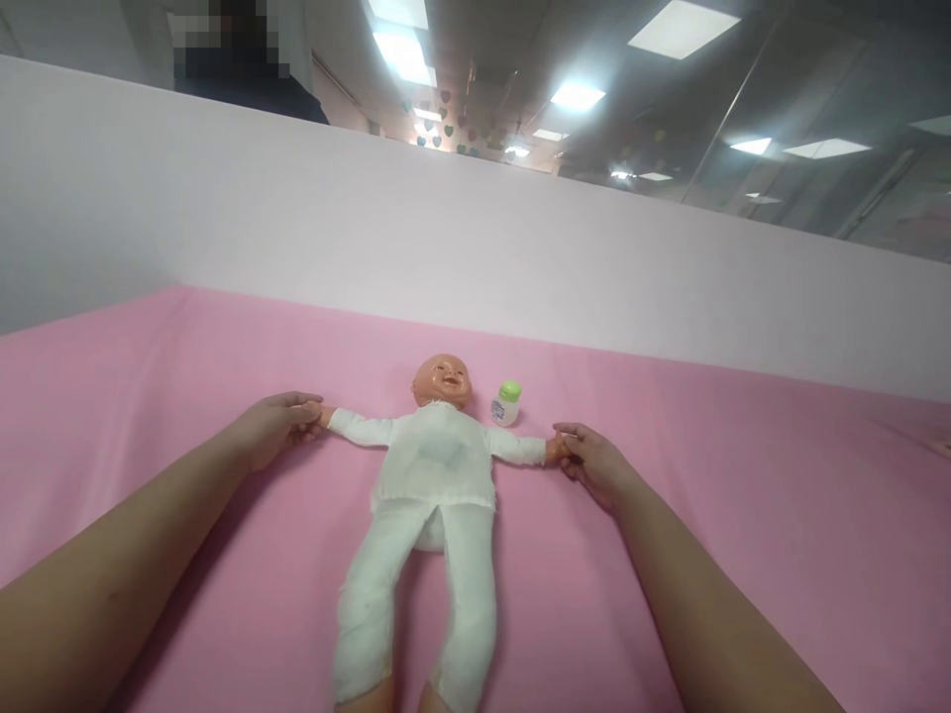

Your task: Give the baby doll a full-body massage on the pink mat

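Observation:
A baby doll [438, 465] with a white cloth body lies on its back on the pink sheet [245, 584], arms stretched out to both sides. My left hand [280, 428] is closed around the doll's hand at the left. At the right, my right hand [594, 460] grips the doll's other hand between thumb and fingers. Beside the doll's head stands a small clear bottle [506, 404] with a green cap, touched by neither hand. The doll's feet are cut off by the lower edge of the view.
Behind the sheet rises a white wall [446, 238] with a glass pane [743, 129] above it. A person [245, 84] in dark clothing is beyond the wall at the upper left. Part of another person's hand [942, 445] shows at the right edge.

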The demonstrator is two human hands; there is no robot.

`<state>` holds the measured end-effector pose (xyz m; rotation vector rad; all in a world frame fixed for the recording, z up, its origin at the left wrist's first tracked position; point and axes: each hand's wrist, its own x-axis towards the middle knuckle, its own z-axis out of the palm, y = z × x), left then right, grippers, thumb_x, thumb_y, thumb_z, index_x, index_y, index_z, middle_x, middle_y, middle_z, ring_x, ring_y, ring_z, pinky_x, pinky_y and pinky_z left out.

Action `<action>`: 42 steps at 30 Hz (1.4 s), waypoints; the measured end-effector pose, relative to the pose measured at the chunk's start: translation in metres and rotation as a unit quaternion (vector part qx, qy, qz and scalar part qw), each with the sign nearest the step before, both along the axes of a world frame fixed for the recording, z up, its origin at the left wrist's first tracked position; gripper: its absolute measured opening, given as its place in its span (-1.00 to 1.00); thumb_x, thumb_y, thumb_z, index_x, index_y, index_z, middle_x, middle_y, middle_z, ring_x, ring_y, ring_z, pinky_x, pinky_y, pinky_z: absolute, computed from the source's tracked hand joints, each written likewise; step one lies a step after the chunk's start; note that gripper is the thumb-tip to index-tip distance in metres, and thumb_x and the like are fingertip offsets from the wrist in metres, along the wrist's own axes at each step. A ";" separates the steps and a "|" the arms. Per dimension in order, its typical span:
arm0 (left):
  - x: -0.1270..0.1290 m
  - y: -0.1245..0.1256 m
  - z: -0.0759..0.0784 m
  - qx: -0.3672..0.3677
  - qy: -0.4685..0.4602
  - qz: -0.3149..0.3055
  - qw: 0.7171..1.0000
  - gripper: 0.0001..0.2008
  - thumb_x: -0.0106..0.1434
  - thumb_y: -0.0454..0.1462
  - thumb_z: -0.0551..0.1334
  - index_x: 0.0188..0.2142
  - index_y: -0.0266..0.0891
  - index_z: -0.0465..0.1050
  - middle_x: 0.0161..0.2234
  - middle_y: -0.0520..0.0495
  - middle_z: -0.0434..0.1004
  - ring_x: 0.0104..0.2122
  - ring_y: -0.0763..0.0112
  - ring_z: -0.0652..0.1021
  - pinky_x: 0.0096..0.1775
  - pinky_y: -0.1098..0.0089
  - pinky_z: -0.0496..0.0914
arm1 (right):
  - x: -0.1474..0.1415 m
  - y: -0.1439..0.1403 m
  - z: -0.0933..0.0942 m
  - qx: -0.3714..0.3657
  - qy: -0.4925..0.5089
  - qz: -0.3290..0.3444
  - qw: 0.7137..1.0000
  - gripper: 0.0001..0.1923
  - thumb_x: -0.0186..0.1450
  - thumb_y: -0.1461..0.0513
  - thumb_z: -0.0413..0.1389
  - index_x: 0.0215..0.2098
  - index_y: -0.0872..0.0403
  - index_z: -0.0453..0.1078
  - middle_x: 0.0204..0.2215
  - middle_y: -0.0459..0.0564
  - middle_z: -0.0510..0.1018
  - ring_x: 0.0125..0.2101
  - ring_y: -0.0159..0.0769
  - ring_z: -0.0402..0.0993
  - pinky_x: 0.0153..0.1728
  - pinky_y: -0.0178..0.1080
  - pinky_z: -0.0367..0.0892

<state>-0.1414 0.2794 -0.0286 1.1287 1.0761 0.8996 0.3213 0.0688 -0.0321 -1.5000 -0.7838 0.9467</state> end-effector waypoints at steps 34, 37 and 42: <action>0.083 -0.100 0.030 0.421 0.227 -0.214 0.852 -0.66 0.22 -0.23 0.25 -0.01 -0.10 0.59 -0.22 -0.02 0.65 -0.31 0.34 0.57 -0.25 0.38 0.44 | -0.124 -0.005 0.020 0.227 -0.481 0.179 0.827 -0.60 0.28 0.35 0.11 0.04 -0.07 0.50 0.07 0.03 0.54 0.02 -0.16 0.51 0.04 -0.07 0.46; 0.076 -0.088 0.028 0.345 0.181 -0.115 0.914 -0.63 0.18 -0.14 0.32 -0.01 -0.12 0.56 -0.24 -0.02 0.64 -0.35 0.34 0.57 -0.28 0.36 0.45 | -0.107 -0.001 0.019 0.203 -0.343 0.098 0.912 -0.63 0.31 0.20 0.17 0.09 -0.03 0.43 -0.06 0.03 0.58 -0.13 -0.18 0.55 -0.13 -0.13 0.51; 0.054 -0.051 0.024 0.103 0.025 0.050 0.993 -0.64 0.01 -0.23 0.39 -0.17 -0.20 0.47 -0.33 -0.04 0.59 -0.40 0.31 0.60 -0.43 0.39 0.45 | -0.056 0.013 0.011 0.135 -0.117 -0.103 0.979 -0.43 0.22 0.00 0.26 0.12 -0.01 0.29 -0.41 -0.11 0.52 -0.50 -0.33 0.42 -0.53 -0.30 0.37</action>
